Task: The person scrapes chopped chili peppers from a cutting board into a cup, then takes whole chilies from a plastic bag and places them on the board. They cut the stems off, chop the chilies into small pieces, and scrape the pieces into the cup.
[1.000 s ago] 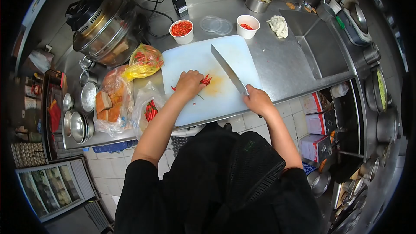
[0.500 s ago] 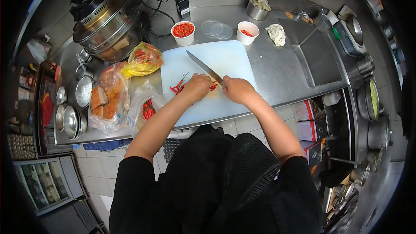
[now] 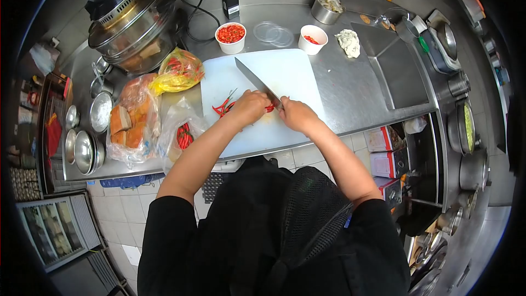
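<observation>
My right hand (image 3: 297, 115) is closed round the handle of a large kitchen knife (image 3: 254, 80), whose blade slants up and left over the white cutting board (image 3: 296, 71). Close against the blade, my left hand (image 3: 251, 107) is closed with fingers bent down on red chillies, mostly hidden beneath it. Long red chillies (image 3: 223, 108) with green stems poke out to its left. Small red pieces show between the hand and the knife. Behind the board stand a white tub (image 3: 230, 45) full of chopped chilli and another tub (image 3: 313, 47) with a little in it.
Left of the board lie a yellow bag of chillies (image 3: 176, 71), an open clear bag (image 3: 178, 118) with chillies, and bagged bread-like pieces (image 3: 129, 126). A glass-bowled appliance (image 3: 131, 44) stands behind them. Clear lids (image 3: 273, 34) lie at the back. To the right is a sink (image 3: 402, 77).
The knife's handle end and my right hand have shifted slightly left, toward my left hand. The whole view has also moved a little.
</observation>
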`<state>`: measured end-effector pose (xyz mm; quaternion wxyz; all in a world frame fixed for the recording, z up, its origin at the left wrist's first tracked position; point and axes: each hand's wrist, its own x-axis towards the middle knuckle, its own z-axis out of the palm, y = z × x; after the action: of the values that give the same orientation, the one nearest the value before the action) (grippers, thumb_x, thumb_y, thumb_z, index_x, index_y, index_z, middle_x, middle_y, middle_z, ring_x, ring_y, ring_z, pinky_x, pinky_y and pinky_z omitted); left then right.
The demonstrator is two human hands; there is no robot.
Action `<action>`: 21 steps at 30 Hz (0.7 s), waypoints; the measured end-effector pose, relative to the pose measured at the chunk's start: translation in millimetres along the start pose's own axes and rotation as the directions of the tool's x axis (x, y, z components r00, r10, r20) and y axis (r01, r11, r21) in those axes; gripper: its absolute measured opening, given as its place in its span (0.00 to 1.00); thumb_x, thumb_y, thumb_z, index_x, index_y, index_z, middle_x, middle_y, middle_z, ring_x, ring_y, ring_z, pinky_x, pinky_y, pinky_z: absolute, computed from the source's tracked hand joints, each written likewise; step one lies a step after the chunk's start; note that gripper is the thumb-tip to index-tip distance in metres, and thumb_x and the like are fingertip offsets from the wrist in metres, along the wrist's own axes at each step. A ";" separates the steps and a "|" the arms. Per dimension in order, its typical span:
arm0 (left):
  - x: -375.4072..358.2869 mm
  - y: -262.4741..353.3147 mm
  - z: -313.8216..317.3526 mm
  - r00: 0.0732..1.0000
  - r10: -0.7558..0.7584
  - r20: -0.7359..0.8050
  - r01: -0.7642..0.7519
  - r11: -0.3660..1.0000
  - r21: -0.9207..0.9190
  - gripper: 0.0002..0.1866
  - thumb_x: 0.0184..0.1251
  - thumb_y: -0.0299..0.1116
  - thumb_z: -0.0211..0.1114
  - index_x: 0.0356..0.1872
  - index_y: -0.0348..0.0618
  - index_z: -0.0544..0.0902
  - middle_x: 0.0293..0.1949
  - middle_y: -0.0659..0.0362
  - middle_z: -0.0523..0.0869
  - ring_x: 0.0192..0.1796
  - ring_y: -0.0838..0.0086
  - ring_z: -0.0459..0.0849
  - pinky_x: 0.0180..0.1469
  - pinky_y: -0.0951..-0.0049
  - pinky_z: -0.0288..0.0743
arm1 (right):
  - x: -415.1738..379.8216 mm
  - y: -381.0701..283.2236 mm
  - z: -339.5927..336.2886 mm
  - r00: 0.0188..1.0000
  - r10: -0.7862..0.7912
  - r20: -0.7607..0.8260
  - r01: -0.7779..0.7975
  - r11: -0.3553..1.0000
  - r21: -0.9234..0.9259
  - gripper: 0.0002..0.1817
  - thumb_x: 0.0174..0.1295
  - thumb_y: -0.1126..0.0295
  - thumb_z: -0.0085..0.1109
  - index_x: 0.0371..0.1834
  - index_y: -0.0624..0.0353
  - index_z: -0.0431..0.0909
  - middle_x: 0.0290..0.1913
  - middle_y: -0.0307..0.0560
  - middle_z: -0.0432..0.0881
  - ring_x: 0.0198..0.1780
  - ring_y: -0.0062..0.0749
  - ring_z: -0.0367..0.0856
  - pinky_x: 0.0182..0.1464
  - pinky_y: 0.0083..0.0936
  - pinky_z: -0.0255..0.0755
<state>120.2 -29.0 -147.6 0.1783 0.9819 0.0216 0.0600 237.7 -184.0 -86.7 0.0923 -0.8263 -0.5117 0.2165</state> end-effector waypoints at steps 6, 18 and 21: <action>0.6 0.5 -3.3 0.999 -0.021 0.025 0.022 1.000 -0.018 0.04 0.57 0.31 0.67 0.32 0.45 0.84 0.37 0.59 0.83 0.49 0.64 0.81 0.51 0.60 0.72 | -0.6 -13.3 -20.9 0.989 0.027 0.147 -0.029 0.999 0.015 0.15 0.66 0.65 0.49 0.47 0.66 0.73 0.41 0.65 0.84 0.46 0.59 0.83 0.51 0.48 0.75; -0.7 3.1 10.5 0.994 -0.067 -0.087 0.066 0.998 -0.023 0.03 0.57 0.31 0.66 0.30 0.44 0.82 0.36 0.57 0.83 0.47 0.62 0.80 0.49 0.60 0.72 | 6.7 -3.1 -0.1 0.998 0.024 0.058 -0.028 0.997 0.071 0.17 0.69 0.61 0.46 0.46 0.66 0.73 0.40 0.68 0.83 0.45 0.62 0.82 0.52 0.49 0.74; -4.1 5.8 11.1 0.992 -0.077 -0.096 0.076 0.997 -0.021 0.03 0.57 0.30 0.66 0.29 0.44 0.81 0.35 0.58 0.83 0.46 0.62 0.81 0.48 0.60 0.71 | 7.7 -3.2 -11.9 0.998 -0.006 0.067 0.002 0.998 0.063 0.17 0.69 0.61 0.45 0.46 0.67 0.73 0.40 0.68 0.83 0.45 0.62 0.82 0.51 0.49 0.74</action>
<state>117.7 -38.6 -156.3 0.1878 0.9747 0.0673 0.1010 243.4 -174.9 -77.0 0.1017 -0.8141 -0.5092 0.2600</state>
